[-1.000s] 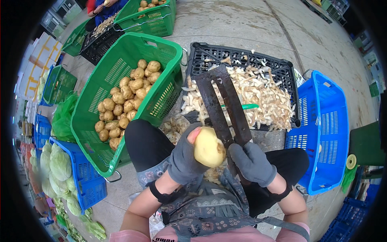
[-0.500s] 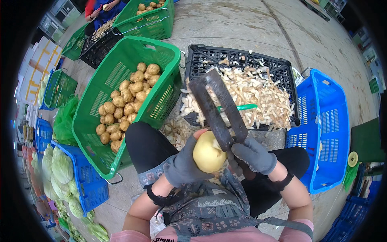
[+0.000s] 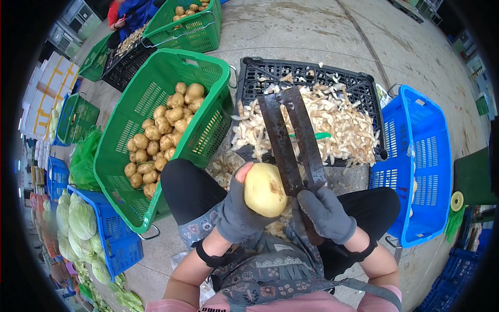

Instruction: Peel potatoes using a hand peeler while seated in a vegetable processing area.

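Observation:
My left hand (image 3: 239, 216), in a grey glove, is closed around a large peeled pale-yellow potato (image 3: 262, 188). The potato has a brown patch on its right side. My gloved right hand (image 3: 330, 214) grips a peeling knife (image 3: 307, 138), a long, dark, rusty metal blade with a slot down its length. It points up and away from me, its left edge close beside the potato; whether they touch I cannot tell. Past the hands, pale peelings (image 3: 340, 122) lie heaped on a black slatted crate (image 3: 249, 78), with a green-handled tool (image 3: 322, 135) among them.
A green basket (image 3: 117, 171) of unpeeled potatoes (image 3: 156, 138) stands at my left knee. On my right is a blue basket (image 3: 434, 171) with some pale things inside. Cabbages (image 3: 83, 221) fill a blue crate (image 3: 119, 236) at far left. Another person (image 3: 130, 18) sits at the upper left.
The knife has swung more upright and shifted right, and the potato has turned in my left hand, showing its brown patch. At the upper left, the other person's hands have moved.

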`<action>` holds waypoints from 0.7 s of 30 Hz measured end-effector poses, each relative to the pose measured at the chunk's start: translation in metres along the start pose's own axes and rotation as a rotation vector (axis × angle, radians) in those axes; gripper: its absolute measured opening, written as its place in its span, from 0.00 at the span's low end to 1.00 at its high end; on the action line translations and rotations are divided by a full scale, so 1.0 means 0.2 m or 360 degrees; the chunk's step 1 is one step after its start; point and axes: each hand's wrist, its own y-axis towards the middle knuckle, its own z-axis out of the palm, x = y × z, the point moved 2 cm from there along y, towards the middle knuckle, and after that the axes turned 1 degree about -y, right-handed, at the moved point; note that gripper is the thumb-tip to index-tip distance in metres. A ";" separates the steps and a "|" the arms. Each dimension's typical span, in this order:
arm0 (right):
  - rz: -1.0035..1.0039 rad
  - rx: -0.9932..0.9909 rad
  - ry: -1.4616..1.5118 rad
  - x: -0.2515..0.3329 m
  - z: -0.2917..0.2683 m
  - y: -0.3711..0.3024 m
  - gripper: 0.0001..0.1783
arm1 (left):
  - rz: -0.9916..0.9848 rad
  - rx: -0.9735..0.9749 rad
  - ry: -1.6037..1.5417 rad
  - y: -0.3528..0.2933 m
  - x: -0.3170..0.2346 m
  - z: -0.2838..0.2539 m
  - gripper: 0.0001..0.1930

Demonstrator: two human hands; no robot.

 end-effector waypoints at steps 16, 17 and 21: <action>0.0018 0.0114 0.0073 -0.06 0.01 -0.02 0.14 | 0.0167 -0.0030 0.0200 0.00 0.01 0.01 0.51; 0.0060 0.0082 0.0086 -0.06 0.01 -0.02 0.14 | 0.0195 -0.0028 0.0253 0.00 0.02 0.00 0.52; 0.0082 0.0137 0.0214 -0.02 0.03 -0.02 0.15 | 0.0200 -0.0037 0.0367 0.02 -0.02 0.00 0.52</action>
